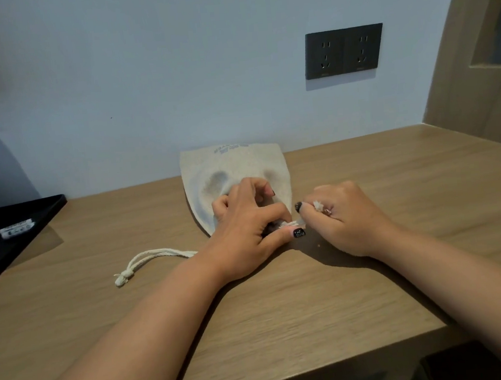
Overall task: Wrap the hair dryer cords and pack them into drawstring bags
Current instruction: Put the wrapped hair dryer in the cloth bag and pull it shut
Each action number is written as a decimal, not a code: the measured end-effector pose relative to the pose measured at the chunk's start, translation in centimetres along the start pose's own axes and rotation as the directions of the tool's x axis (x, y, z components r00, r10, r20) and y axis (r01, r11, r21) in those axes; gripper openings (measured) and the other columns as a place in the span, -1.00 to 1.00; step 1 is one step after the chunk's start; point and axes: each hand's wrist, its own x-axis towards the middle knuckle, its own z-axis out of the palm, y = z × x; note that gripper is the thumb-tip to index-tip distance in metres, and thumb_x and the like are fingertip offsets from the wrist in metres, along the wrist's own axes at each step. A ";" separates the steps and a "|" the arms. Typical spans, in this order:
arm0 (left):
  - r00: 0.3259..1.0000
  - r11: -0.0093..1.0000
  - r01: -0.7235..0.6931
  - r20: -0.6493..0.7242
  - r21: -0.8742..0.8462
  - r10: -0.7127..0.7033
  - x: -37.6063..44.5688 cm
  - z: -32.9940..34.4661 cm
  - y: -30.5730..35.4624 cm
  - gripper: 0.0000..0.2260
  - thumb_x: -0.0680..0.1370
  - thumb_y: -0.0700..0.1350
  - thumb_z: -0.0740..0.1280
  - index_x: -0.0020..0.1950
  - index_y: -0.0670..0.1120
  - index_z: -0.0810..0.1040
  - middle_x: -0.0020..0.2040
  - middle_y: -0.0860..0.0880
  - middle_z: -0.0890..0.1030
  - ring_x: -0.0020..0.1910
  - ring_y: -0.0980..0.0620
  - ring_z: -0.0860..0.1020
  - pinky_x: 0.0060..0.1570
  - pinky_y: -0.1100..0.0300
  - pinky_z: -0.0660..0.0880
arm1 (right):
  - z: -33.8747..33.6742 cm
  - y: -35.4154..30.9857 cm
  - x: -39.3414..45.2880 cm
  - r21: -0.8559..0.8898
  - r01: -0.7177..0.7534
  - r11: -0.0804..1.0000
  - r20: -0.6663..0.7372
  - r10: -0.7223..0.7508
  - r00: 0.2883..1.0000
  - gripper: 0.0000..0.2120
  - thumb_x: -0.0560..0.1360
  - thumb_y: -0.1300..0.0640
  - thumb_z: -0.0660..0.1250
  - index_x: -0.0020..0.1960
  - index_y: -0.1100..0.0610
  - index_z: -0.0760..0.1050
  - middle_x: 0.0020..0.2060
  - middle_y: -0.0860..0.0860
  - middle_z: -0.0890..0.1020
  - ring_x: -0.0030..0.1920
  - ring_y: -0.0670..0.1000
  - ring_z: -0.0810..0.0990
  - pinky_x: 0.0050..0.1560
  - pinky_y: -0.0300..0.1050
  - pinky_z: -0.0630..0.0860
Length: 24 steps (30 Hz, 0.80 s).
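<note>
From the head view, a beige drawstring bag (235, 173) lies on the wooden table (343, 272) near the wall; the left hand (246, 224) grips its gathered mouth; the right hand (342, 214) pinches a white cord (318, 205) just beside; another cord loop (152, 259) lies to the left.

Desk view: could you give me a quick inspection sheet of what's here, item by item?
Surface: wooden desk against a pale wall.
Job's things: beige drawstring bag lying flat, its mouth toward the person; knotted cord loop trailing left. Hair dryer not visible.
Clutter: black tray at left holding small white items.
Grips: left hand pinches the bag's mouth; right hand grips the other cord end.
Cables: nothing seen.
Surroundings: dark double wall socket, nothing plugged in; wooden panel at right.
</note>
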 end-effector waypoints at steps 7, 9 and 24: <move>0.999 0.999 -0.031 -0.027 0.040 0.032 -0.2 -0.6 -0.9 -0.75 0.51 0.26 0.19 -0.13 0.14 0.52 0.09 0.19 0.21 0.19 0.14 0.27 0.21 0.33 -0.08 | -0.4 1.1 0.1 -0.314 0.083 0.946 -0.170 -0.142 0.975 -0.59 0.52 0.07 0.17 -0.49 0.11 0.32 -0.55 -0.06 0.25 -0.48 -0.01 0.24 -0.52 -0.10 0.22; 0.998 0.997 -0.047 -0.037 0.066 0.049 -0.2 -0.8 -1.4 -0.75 0.51 0.25 0.20 -0.14 0.12 0.53 0.09 0.15 0.25 0.17 0.14 0.30 0.16 0.25 0.00 | -0.4 1.4 0.2 -0.353 0.119 0.928 -0.212 -0.204 0.956 -0.61 0.51 0.12 0.20 -0.49 0.12 0.32 -0.52 -0.06 0.25 -0.47 0.00 0.24 -0.54 -0.09 0.25; 0.997 0.999 -0.015 -0.081 0.045 0.019 -0.4 -1.1 -2.6 -0.76 0.51 0.22 0.21 -0.09 0.16 0.61 0.06 0.16 0.32 0.10 0.16 0.36 0.18 0.38 -0.04 | -1.3 1.9 0.7 0.108 -0.405 0.908 -0.171 0.418 0.892 -0.50 0.53 0.10 0.30 -0.53 0.16 0.23 -0.59 0.00 0.22 -0.54 -0.04 0.18 -0.48 -0.19 0.17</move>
